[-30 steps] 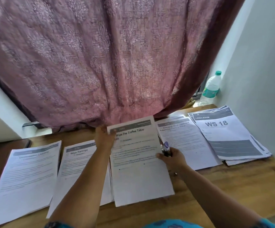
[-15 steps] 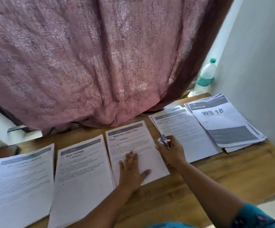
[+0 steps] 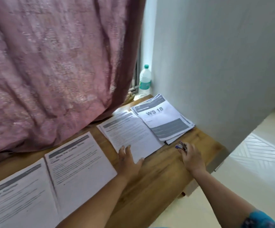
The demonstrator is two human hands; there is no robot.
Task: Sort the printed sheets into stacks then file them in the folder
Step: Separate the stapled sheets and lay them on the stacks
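Four stacks of printed sheets lie face up in a row on the wood — white pages with grey header bars. The third stack point(image 3: 133, 135) lies under the left hand's fingers point(image 3: 125, 151), which rest flat on its near corner. The WS 18 stack point(image 3: 164, 119) — fanned, partly overlapping the third — lies just beyond the right hand's fingers point(image 3: 185, 149). The coffee-table stack point(image 3: 80, 168) and the railings stack point(image 3: 18, 204) lie left of the left hand's fingers.
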